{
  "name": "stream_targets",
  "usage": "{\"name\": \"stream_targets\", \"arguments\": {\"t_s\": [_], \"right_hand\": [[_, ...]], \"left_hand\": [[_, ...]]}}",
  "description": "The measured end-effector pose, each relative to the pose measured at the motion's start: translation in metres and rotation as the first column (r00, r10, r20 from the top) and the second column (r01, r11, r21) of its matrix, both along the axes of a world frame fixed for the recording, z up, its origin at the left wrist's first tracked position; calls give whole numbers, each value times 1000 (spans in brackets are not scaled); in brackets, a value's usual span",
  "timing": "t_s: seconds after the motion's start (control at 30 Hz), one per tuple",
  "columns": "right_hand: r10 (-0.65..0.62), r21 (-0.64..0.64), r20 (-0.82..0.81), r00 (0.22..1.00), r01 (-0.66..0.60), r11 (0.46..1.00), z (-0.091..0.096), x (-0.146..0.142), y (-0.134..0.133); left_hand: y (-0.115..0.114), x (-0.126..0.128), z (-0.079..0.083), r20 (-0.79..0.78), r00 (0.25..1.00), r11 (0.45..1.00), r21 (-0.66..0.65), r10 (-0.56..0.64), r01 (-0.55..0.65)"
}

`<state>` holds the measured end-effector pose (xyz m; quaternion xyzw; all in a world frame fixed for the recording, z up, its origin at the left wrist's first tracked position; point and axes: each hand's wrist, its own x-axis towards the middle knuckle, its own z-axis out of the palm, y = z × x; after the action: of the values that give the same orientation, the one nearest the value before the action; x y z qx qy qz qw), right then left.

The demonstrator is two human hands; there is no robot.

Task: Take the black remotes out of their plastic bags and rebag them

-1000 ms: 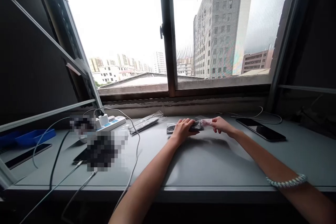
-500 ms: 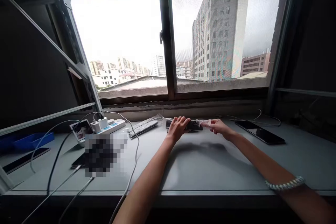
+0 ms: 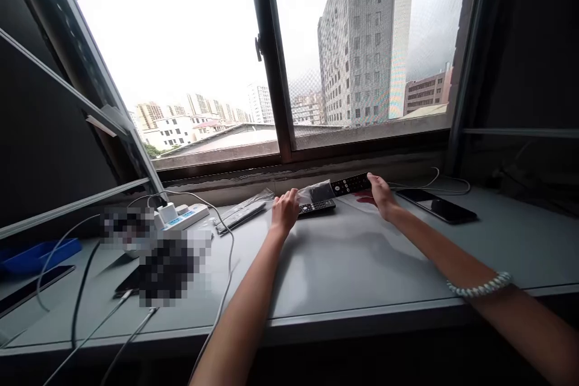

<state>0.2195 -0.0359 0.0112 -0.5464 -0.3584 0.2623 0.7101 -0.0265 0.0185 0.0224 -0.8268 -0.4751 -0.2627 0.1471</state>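
While our left hand (image 3: 284, 211) is holding one plastic sleeve (image 3: 315, 192), our right hand (image 3: 382, 197) is gripping one part-sleeved remote (image 3: 351, 183) right of the frame's centre, a second remote (image 3: 318, 207) lying below.

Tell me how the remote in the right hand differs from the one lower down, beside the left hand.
The upper remote is held up by the right hand, while the lower remote lies on the table. The upper remote's left part is inside a clear plastic bag; the lower remote's visible part looks bare. Both are dark with some light buttons.
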Motion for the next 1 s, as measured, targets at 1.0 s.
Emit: {"name": "stream_targets", "arguments": {"t_s": [1.0], "right_hand": [[486, -299, -46, 873, -476, 827, -10, -33, -16]], "left_hand": [[8, -2, -11, 77, 944, 933, -197, 320, -300]]}}
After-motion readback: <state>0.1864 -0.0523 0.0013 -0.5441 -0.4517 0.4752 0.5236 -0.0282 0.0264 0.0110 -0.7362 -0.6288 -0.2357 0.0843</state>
